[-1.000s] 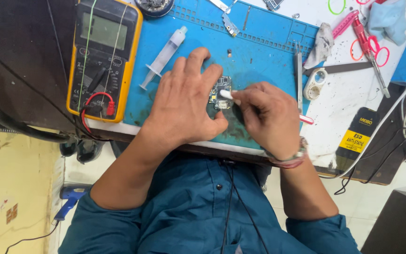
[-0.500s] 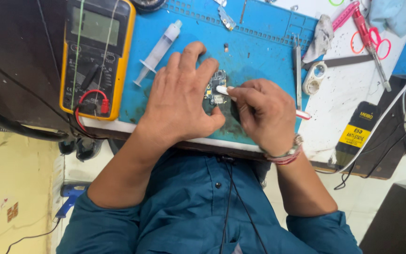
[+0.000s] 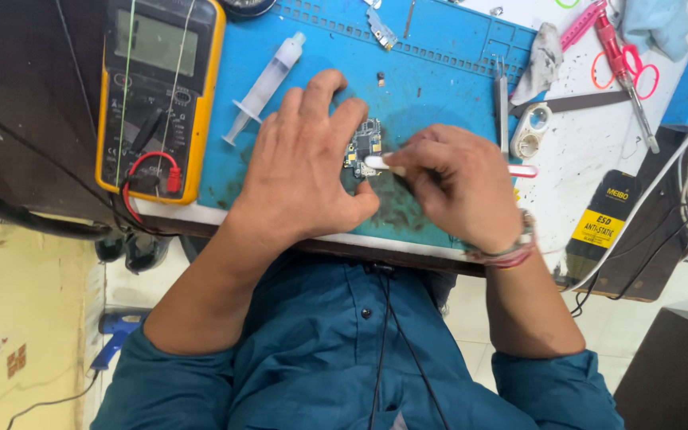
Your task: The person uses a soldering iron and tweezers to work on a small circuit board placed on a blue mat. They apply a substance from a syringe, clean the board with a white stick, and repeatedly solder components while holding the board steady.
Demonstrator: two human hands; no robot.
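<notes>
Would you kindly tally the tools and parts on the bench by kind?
Multimeter: 1
Syringe: 1
Circuit board: 1
White brush: 1
Scissors: 1
Tape roll: 1
Total: 6

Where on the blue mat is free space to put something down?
Bare blue mat lies between the syringe and the tweezers. Crowded: the circuit board under the left hand and right hand.

two hands (image 3: 300,179), one circuit board (image 3: 365,143), one multimeter (image 3: 157,95), one syringe (image 3: 264,86), one blue mat (image 3: 447,72)
</notes>
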